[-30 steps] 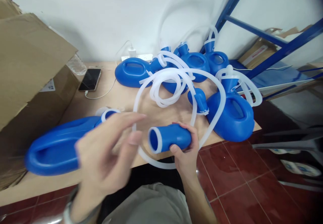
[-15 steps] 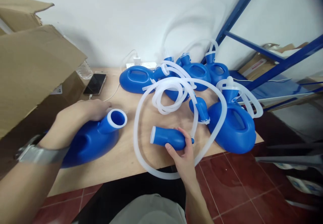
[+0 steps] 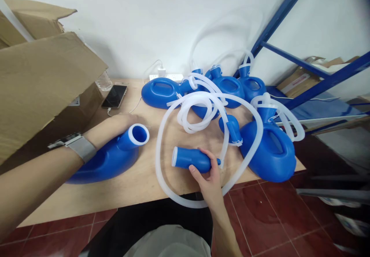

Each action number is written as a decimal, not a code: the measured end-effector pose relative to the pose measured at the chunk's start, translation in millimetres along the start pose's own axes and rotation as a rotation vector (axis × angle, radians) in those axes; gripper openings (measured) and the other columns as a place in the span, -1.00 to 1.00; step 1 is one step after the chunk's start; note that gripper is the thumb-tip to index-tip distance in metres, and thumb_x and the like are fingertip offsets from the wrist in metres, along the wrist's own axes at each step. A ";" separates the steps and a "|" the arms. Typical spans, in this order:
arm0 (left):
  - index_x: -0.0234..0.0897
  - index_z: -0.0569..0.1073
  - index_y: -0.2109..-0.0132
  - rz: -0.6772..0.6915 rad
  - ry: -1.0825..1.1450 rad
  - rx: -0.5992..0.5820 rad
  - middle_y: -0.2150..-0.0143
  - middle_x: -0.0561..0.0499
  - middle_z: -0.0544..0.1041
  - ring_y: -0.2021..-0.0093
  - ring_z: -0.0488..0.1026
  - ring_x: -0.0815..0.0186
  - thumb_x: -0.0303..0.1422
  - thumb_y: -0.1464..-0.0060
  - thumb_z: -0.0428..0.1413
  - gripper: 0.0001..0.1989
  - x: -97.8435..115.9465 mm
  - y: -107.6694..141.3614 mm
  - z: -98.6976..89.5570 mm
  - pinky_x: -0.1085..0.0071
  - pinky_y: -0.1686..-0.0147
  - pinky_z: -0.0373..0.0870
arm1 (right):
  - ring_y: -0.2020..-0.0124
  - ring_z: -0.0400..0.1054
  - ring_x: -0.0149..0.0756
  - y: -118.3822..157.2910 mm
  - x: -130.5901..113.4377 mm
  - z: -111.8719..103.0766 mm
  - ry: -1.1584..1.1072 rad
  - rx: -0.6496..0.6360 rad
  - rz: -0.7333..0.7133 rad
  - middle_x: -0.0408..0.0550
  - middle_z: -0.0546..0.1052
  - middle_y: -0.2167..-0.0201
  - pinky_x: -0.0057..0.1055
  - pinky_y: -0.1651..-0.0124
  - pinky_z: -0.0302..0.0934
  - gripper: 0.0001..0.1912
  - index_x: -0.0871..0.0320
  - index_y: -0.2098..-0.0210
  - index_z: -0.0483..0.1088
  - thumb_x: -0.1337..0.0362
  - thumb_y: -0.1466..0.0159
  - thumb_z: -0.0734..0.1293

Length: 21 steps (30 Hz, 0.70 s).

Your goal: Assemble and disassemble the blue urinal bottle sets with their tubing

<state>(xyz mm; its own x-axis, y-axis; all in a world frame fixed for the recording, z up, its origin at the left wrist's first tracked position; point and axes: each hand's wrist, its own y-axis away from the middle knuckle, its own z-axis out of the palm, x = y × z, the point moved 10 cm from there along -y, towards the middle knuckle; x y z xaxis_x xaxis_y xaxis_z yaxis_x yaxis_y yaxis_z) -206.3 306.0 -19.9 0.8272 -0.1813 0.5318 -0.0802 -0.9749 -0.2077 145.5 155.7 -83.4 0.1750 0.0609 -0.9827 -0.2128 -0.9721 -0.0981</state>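
Item 1, far left: cardboard box, flaps open, on the wooden table; a phone on its cable lies beside it.

Item 2: left hand, laid over the back of a blue bottle just behind its neck. How firmly the fingers close cannot be told; the hand looks to be steadying. The white-rimmed mouth faces right and is empty.

Item 3, centre: right hand, wrapped around a blue funnel piece lying on the table, wide end toward the bottle. A clear hose runs from its narrow end in a large loop.

Item 4, right: finished-looking blue bottles with hoses fitted, heaped against a blue rack.

Step, as judged: fitting hose assembly to bottle. Next move calls for holding the bottle firm and keeping the loop clear.
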 end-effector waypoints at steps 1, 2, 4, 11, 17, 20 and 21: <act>-0.29 0.52 0.30 -0.018 -0.037 -0.018 0.37 0.07 0.56 0.14 0.65 0.20 0.12 -0.33 0.18 -0.47 1.6 0.8 4.2 0.11 -0.08 0.58 | -0.21 0.49 0.01 0.4 0.6 0.7 -0.004 -0.002 0.000 0.03 0.55 -0.26 0.02 -0.16 0.53 -0.42 -0.09 -0.21 0.46 -0.01 -0.25 0.56; -0.27 0.50 0.32 -0.036 -0.076 -0.030 0.39 0.09 0.52 0.10 0.66 0.17 0.17 -0.32 0.15 -0.44 3.5 0.6 6.9 0.08 -0.12 0.55 | -0.21 0.49 0.01 0.7 0.7 1.0 -0.005 -0.004 -0.001 0.03 0.55 -0.26 0.02 -0.16 0.53 -0.43 -0.09 -0.21 0.46 -0.01 -0.26 0.56; -0.25 0.46 0.35 -0.068 -0.140 -0.041 0.41 0.11 0.46 0.04 0.66 0.06 0.27 -0.22 0.15 -0.38 9.6 -3.2 6.8 -0.02 -0.16 0.52 | -0.21 0.50 0.01 0.6 -0.5 0.8 0.001 -0.007 -0.008 0.04 0.56 -0.24 0.03 -0.16 0.53 -0.42 -0.07 -0.21 0.46 -0.02 -0.26 0.55; -0.22 0.58 -0.11 -0.015 -0.244 -0.027 0.01 -0.16 0.55 -0.14 0.56 -0.26 0.05 -0.17 0.27 -0.48 58.6 -24.3 -35.1 -0.32 -0.20 0.46 | -0.18 0.52 0.00 -1.0 -6.7 0.2 0.037 -0.039 -0.015 0.04 0.57 -0.21 0.04 -0.16 0.54 -0.40 -0.06 -0.21 0.44 -0.01 -0.23 0.57; -0.10 0.64 -0.21 0.030 -0.047 0.193 0.07 -0.06 0.56 0.16 0.54 0.07 0.23 -0.06 0.30 -0.29 94.0 11.0 -82.1 -0.06 -0.07 0.56 | -0.26 0.47 0.03 -5.3 -9.4 -6.3 0.009 0.066 -0.029 0.08 0.53 -0.25 0.09 -0.22 0.49 -0.33 -0.05 -0.24 0.37 -0.01 -0.22 0.58; 0.03 0.64 -0.23 0.144 0.038 0.297 0.00 -0.05 0.51 0.10 0.53 0.11 0.21 -0.05 0.33 -0.32 112.1 41.7 -87.9 0.07 0.01 0.60 | -0.29 0.46 0.05 -12.0 -10.0 -12.6 -0.003 0.116 -0.039 0.12 0.51 -0.27 0.13 -0.26 0.46 -0.30 -0.03 -0.21 0.35 0.00 -0.18 0.61; 0.06 0.63 -0.23 0.168 0.062 0.297 -0.02 -0.05 0.51 0.09 0.53 0.12 0.18 -0.06 0.35 -0.35 116.0 49.2 -85.0 0.11 0.04 0.61 | -0.28 0.46 0.06 -14.7 -10.1 -14.8 0.010 0.122 -0.039 0.12 0.52 -0.26 0.14 -0.26 0.46 -0.31 -0.02 -0.19 0.37 0.00 -0.16 0.61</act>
<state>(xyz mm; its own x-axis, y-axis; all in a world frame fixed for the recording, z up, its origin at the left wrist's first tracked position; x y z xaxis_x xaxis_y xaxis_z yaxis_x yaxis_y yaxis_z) -161.5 226.0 101.3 0.7803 -0.3520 0.5169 -0.0394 -0.8526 -0.5211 161.1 166.0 -69.8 0.1954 0.0954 -0.9761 -0.3208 -0.9343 -0.1555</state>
